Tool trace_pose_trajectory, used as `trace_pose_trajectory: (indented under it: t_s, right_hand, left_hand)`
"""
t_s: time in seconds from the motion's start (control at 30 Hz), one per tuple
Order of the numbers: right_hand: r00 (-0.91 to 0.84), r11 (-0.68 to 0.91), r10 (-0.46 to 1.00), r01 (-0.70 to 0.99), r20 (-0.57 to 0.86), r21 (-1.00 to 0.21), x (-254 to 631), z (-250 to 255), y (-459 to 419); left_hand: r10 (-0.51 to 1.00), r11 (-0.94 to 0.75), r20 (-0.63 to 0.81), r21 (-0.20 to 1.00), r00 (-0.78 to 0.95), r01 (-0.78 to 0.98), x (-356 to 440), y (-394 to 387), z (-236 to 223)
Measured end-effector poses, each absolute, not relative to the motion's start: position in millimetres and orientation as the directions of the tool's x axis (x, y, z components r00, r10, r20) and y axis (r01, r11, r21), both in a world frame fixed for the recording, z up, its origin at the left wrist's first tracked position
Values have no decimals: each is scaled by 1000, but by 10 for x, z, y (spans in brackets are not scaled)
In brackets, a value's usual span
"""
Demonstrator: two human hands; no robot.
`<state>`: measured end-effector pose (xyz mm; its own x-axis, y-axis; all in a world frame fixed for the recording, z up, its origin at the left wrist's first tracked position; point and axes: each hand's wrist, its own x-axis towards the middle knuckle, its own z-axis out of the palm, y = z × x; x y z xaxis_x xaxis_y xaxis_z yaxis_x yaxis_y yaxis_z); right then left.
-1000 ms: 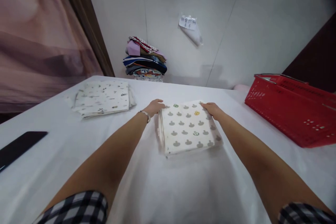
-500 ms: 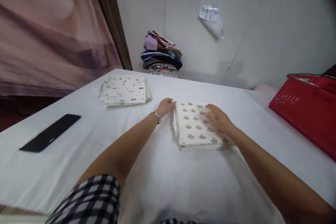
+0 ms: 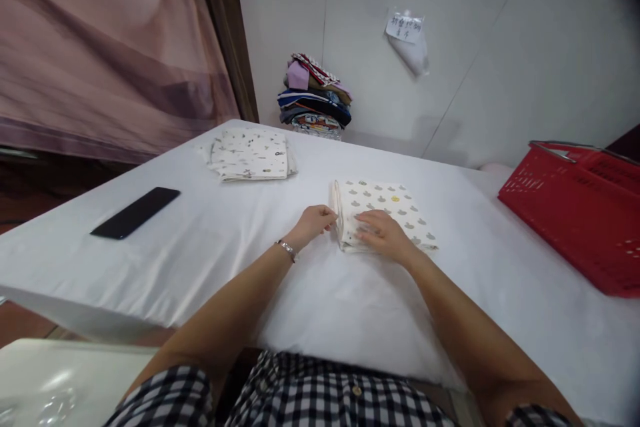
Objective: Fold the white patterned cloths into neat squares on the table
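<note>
A folded white cloth [image 3: 383, 197] with a grey duck-like print and one yellow motif lies flat on the white-covered table. At its left folded edge is my left hand [image 3: 314, 223], thumb and fingers pinched together on the layers there. My right hand [image 3: 384, 233] rests over the near left part of the cloth with its fingers stretched out, hiding some of the print. A bracelet [image 3: 287, 250] circles my left wrist.
Another folded printed cloth [image 3: 250, 155] lies at the far left of the table [image 3: 225, 227]. Nearer the left edge is a flat black object [image 3: 137, 212]. A red basket [image 3: 570, 213] stands at the right. Several folded fabrics [image 3: 315, 97] are stacked beyond the far edge.
My right hand has slid left and nearer across the cloth. My left hand has come down its left edge toward me. The view has tilted, showing more of the near side.
</note>
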<state>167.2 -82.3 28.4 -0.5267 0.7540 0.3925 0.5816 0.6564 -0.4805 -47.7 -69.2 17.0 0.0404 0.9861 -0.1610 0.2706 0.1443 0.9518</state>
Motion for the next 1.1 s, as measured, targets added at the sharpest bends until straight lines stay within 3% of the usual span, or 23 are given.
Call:
trace_pose_trajectory:
  t_s: [0.13,0.2,0.33,0.43,0.53,0.7,0.97,1.1]
  right_hand:
    - [-604,749,659,583,449,-315,1559,175,-922]
    - [-599,756,648,582,470,-300,1541,120,-930]
    - [-517,709,704,550,487,-441,1526,55,-947]
    - [-373,584,812,530,450,-614,1517,41,-968]
    - [-302,500,866,501,399,-706,1513,27,-986]
    - [-353,554,832,499,427,-667,1513,1,-1013]
    - [-343,560,828,480,443,-675,1505,-42,-1014]
    - [-374,606,795,473,477,-640,1513,-105,-995]
  left_hand:
    - [984,135,-161,950,70,281,-441,-796,146]
    - [982,123,-159,946,101,299,-436,-823,123]
    - [974,111,-168,938,150,329,-466,-825,74]
    - [968,117,-187,927,167,356,-492,-806,40]
    - [974,123,-177,938,141,323,-478,-802,16]
    - [986,134,-153,965,67,227,-413,-821,11]
    - [970,128,-158,978,186,162,-416,-786,9]
    - [966,190,-208,974,153,126,-358,-743,-1]
